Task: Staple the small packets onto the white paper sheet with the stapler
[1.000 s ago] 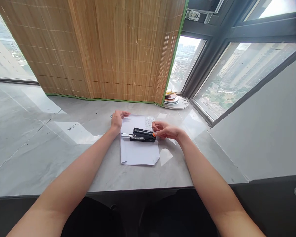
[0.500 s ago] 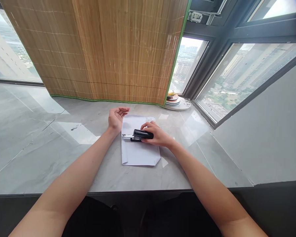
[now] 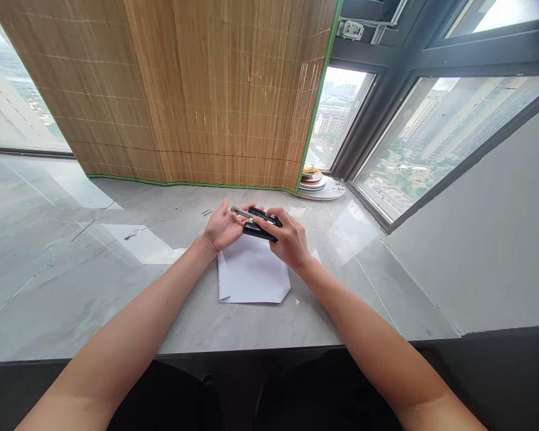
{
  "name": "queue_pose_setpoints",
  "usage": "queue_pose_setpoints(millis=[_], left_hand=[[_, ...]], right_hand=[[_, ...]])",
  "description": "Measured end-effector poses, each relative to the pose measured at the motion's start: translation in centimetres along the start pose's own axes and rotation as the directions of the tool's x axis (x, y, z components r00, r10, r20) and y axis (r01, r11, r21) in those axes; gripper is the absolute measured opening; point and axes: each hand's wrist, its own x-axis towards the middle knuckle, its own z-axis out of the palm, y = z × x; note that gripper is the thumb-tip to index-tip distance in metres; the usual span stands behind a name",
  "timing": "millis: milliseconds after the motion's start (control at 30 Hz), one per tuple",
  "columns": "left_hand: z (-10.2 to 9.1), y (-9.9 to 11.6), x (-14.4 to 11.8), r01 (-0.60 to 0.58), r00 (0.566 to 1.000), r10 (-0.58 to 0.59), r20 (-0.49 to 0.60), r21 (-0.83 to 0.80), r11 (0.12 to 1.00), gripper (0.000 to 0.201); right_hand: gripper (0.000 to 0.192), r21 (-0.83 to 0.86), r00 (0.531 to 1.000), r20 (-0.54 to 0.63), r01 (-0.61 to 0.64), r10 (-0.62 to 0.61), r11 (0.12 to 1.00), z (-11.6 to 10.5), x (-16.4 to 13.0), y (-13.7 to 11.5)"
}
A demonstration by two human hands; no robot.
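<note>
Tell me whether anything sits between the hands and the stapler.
Nothing visible does. The right hand holds the stapler above the white paper, and the left hand touches its metal end.

A: What kind of place is shown?

B: A room high in a tower block, a flat or an office: the windows (image 3: 435,131) look down on city buildings.

A: What else shows it?

B: A grey marble-look sill counter (image 3: 72,269) runs beneath the glass; a bamboo blind (image 3: 184,90) hangs down; stacked plates (image 3: 317,182) sit in the corner.
</note>
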Motion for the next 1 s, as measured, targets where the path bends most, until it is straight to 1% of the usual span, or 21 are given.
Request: queue_pose_setpoints(millis=[67,167,233,333,400,433,500,533,567,600,667,700,767,833,900,1000], left_hand=[[0.0,-0.2,0.2,0.012,1.000,-0.012,-0.005,0.009,1.000,0.083],[-0.3,-0.4,0.4,-0.002,0.999,0.004,-0.053,0.039,0.999,0.082],[-0.5,-0.6,0.5,-0.004,0.997,0.009,-0.077,0.061,0.998,0.079],[-0.8,-0.6,0.4,0.000,0.997,0.005,-0.082,0.059,0.998,0.067],[-1.0,-0.5,0.4,0.004,0.997,0.000,-0.081,0.043,0.999,0.054],[-1.1,-0.5,0.4,0.003,0.997,0.000,-0.082,0.030,1.000,0.048],[-1.4,-0.6,0.6,-0.011,0.996,0.010,-0.089,-0.015,1.000,0.037],[-1.5,-0.7,0.7,-0.031,0.994,0.026,-0.104,-0.042,0.999,0.032],[-1.7,-0.8,0.9,-0.057,0.991,0.048,-0.125,-0.068,0.996,0.027],[-1.8,-0.9,1.1,-0.087,0.986,0.073,-0.149,-0.089,0.992,0.025],[-1.9,-1.0,1.3,-0.144,0.974,0.120,-0.192,-0.113,0.983,0.026],[-1.9,-1.0,1.4,-0.163,0.970,0.137,-0.203,-0.117,0.980,0.025],[-1.8,-1.0,1.3,-0.180,0.969,0.158,-0.190,-0.101,0.979,0.021],[-1.6,-1.0,1.1,-0.191,0.972,0.181,-0.153,-0.055,0.980,0.016],[-1.5,-1.0,1.0,-0.205,0.972,0.203,-0.121,-0.002,0.979,0.019],[-1.3,-1.1,0.9,-0.223,0.966,0.225,-0.127,0.032,0.974,0.023]], right_hand=[[0.065,-0.119,0.998,0.020,0.062,-0.060,0.991,0.0,0.3,-0.1],[0.064,-0.185,0.992,0.059,0.123,-0.114,0.975,-0.2,0.6,-0.1],[0.061,-0.197,0.992,0.057,0.124,-0.115,0.972,-0.2,0.6,-0.2],[0.057,-0.192,0.998,0.044,0.059,-0.052,0.980,-0.1,0.4,-0.4],[0.056,-0.141,0.999,0.023,-0.027,0.030,0.990,0.0,0.3,-0.3],[0.054,-0.086,0.997,-0.003,-0.079,0.079,0.993,0.1,0.2,-0.2],[0.048,0.084,0.983,-0.067,-0.166,0.171,0.983,0.1,0.2,0.4],[0.043,0.186,0.976,-0.080,-0.187,0.204,0.965,0.1,0.2,0.7],[0.036,0.283,0.973,-0.067,-0.195,0.223,0.939,-0.1,0.3,1.1],[0.029,0.365,0.974,-0.031,-0.198,0.224,0.910,-0.2,0.4,1.4],[0.019,0.479,0.980,0.094,-0.200,0.177,0.855,-0.7,0.4,1.9],[0.018,0.515,0.976,0.168,-0.206,0.138,0.832,-0.9,0.5,2.0],[0.020,0.558,0.957,0.286,-0.209,0.050,0.803,-1.1,0.4,1.9],[0.020,0.573,0.933,0.357,-0.186,-0.038,0.798,-1.1,0.3,1.5],[0.018,0.569,0.910,0.400,-0.153,-0.110,0.808,-1.0,0.3,1.1],[0.016,0.540,0.875,0.454,-0.122,-0.166,0.833,-0.8,0.2,1.0]])
